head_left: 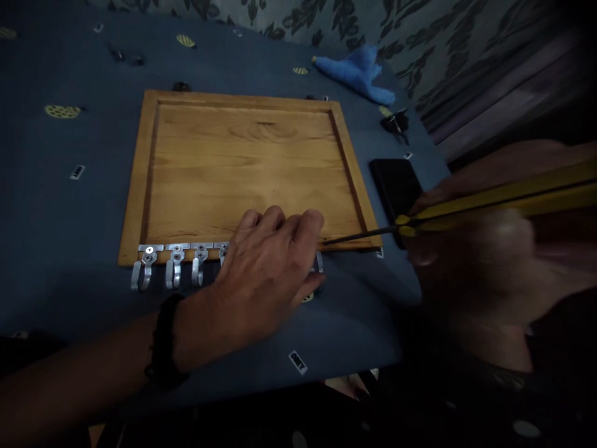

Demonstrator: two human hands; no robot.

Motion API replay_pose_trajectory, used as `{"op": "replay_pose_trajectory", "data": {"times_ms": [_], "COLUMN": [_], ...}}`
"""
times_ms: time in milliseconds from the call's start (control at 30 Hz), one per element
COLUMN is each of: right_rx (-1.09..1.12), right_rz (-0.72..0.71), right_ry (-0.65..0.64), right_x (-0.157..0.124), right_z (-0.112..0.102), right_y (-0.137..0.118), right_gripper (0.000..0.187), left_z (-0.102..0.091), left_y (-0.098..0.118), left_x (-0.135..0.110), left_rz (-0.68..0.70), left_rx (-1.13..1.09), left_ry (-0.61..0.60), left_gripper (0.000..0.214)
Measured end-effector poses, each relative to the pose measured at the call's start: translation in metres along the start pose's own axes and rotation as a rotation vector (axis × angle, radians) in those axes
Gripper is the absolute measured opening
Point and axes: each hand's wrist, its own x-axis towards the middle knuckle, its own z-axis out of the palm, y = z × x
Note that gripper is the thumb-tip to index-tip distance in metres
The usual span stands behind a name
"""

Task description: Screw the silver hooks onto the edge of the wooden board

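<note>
A wooden framed board [252,168] lies flat on the cloth-covered table. Along its near edge runs a metal hook rail [186,247] with several curved hooks. My left hand [268,270], a dark band at its wrist, lies over the rail's right part, fingers bent and pressed onto the board's edge. The thumb is low beside the last visible hook; the part of the rail under the palm is hidden. From the right, my right hand [485,261], blurred, is closed around a screwdriver [361,236] with a yellow handle. Its thin shaft reaches the rail's right end, close to my left fingers.
A black flat box-like object [396,180] lies right of the board, partly behind my right hand. Beyond it are a small dark metal item [396,124] and a blue cloth [361,71]. More small dark pieces [125,57] lie at the back left. Patterned fabric [298,22] borders the far side.
</note>
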Motion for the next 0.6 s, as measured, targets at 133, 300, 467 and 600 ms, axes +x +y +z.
{"op": "replay_pose_trajectory", "data": {"times_ms": [133, 300, 467, 600], "right_rx": [-0.204, -0.202, -0.212, -0.21], "right_rz": [-0.098, -0.061, -0.057, -0.056], "right_ry": [0.044, 0.0, -0.027, -0.039], "right_x": [-0.0007, 0.0008, -0.001, -0.0001], "right_z": [0.0095, 0.0105, 0.0093, 0.011], "right_y": [-0.0075, -0.0115, -0.0112, -0.0115], "right_gripper": [0.014, 0.009, 0.011, 0.01], "left_z": [-0.0001, 0.0002, 0.0009, 0.0005], "left_y": [0.0006, 0.0008, 0.0005, 0.0007], "left_x": [0.0002, -0.0002, -0.0003, 0.0001], "left_rz": [-0.009, -0.012, -0.014, -0.011], "left_rx": [0.0, -0.003, -0.011, -0.009], "left_ry": [-0.006, -0.003, 0.004, 0.006], "left_gripper": [0.038, 0.036, 0.035, 0.037]}}
